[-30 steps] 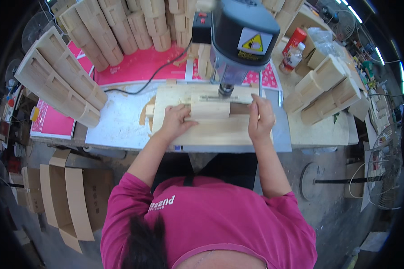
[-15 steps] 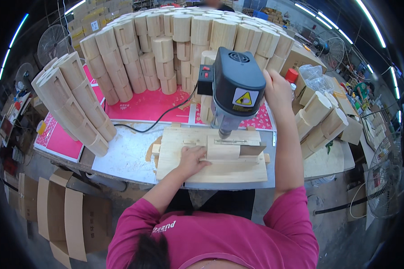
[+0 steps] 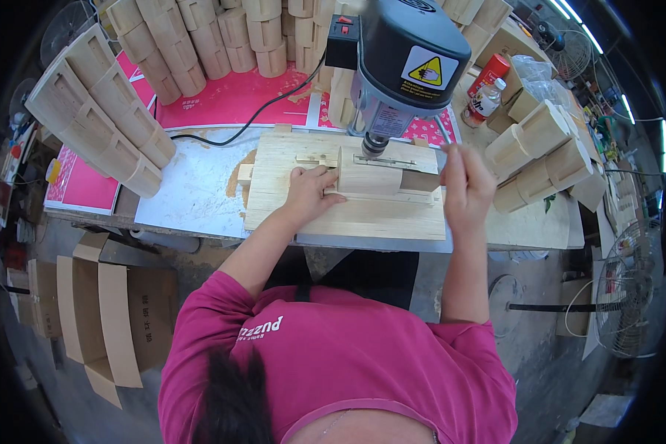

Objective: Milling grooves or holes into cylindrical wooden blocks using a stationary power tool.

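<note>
A drill press (image 3: 414, 66) with a dark housing stands over a pale wooden board (image 3: 348, 222). Its chuck (image 3: 375, 143) is lowered close above a rounded wooden block (image 3: 370, 177), where a slotted metal strip (image 3: 385, 161) lies along the top. Whether the bit is in the wood, I cannot tell. My left hand (image 3: 311, 194) rests on the board, fingers stretched out and thumb apart, its fingertips against the block's left end. At the right of the press, my right hand (image 3: 468, 185) is closed around the end of the feed lever (image 3: 442, 130).
Stacked, notched wooden cylinders (image 3: 103, 111) stand at left and along the back; others (image 3: 540, 140) lean at right. A black cord (image 3: 255, 115) crosses the table. A red can (image 3: 490, 72) and a bottle (image 3: 484, 102) stand behind my right hand. A cardboard box (image 3: 115, 318) lies open on the floor.
My right hand has come down and nearer with the lever, and the chuck sits lower toward the block. My left hand stays at the block's end. The view has tilted downward.
</note>
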Demonstrator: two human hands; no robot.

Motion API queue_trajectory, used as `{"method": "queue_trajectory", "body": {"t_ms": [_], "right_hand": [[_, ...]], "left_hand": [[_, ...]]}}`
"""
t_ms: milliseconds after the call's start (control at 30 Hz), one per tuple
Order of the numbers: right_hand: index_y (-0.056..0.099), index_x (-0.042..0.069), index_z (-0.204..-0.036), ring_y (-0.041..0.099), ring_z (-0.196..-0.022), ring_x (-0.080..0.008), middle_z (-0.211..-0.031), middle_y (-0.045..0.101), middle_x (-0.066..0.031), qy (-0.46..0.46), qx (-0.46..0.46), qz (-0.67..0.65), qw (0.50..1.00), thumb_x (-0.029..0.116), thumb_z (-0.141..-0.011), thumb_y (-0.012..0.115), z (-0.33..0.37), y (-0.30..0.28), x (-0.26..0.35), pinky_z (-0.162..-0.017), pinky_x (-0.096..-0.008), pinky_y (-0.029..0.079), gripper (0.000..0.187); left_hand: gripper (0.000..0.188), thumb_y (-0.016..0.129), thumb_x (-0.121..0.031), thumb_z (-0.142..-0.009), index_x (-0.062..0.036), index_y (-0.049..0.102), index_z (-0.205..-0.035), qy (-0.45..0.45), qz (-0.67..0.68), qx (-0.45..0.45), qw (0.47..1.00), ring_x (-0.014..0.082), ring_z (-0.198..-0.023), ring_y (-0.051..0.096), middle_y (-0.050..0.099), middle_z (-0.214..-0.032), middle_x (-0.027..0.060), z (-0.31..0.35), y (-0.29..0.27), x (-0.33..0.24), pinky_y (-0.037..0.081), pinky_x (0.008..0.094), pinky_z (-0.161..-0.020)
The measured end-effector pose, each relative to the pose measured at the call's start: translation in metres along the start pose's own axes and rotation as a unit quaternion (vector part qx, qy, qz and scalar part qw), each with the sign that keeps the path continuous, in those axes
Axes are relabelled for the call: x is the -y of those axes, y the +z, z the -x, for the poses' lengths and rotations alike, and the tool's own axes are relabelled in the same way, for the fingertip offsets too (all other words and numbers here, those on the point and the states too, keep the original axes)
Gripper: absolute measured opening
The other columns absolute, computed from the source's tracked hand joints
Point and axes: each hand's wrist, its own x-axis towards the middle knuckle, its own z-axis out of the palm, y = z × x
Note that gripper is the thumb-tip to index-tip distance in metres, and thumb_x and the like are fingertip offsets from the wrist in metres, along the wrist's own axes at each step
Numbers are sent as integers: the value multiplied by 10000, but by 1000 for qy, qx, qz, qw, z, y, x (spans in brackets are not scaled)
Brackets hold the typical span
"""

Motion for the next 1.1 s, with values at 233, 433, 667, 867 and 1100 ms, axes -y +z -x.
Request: {"method": "queue_trajectory", "body": {"t_ms": [233, 433, 667, 867, 1100], "right_hand": [[592, -20, -871, 539, -653, -234, -728, 557, -131, -102, -46, -15, 994, -19, -797, 520, 48, 42, -58, -599, -315, 415, 103], [582, -28, -880, 540, -697, -267, -779, 563, -148, -155, -66, -18, 986, -31, -776, 526, 51, 45, -69, -611, -328, 420, 118], [544, -3, -746, 491, -503, -256, -552, 459, -122, -122, -109, 9, 986, 62, -820, 550, -44, 6, -1, -493, -306, 385, 98], [556, -1, -793, 525, -582, -202, -621, 508, -139, 10, -61, 124, 990, 209, -882, 513, -134, 18, -26, -567, -309, 410, 232], [487, 14, -1185, 545, -775, -162, -902, 590, -59, 57, 109, -122, 985, 228, -854, 571, -64, 4, -71, -703, -296, 430, 403]], "left_hand": [[445, 715, -324, -643, -134, 603, -1030, -6, -9, 0, 1000, 199, -815, 530, 552, -806, 25, 5, -2, -2, 283, 363, -762], [449, 708, -330, -648, -139, 599, -1040, -4, -18, 6, 1000, 217, -833, 534, 554, -836, 42, 7, 0, -2, 283, 373, -759], [467, 716, -331, -648, -155, 594, -1062, -8, -18, 10, 1000, 218, -823, 532, 551, -829, 30, 8, 1, 2, 289, 379, -742], [466, 762, -359, -603, -144, 618, -990, -40, 15, -12, 999, 174, -782, 538, 542, -807, 2, 3, 0, -12, 318, 350, -776], [426, 793, -333, -548, -124, 664, -895, -118, 196, -54, 972, 220, -864, 534, 530, -894, 51, 1, 16, -12, 347, 355, -828]]}}
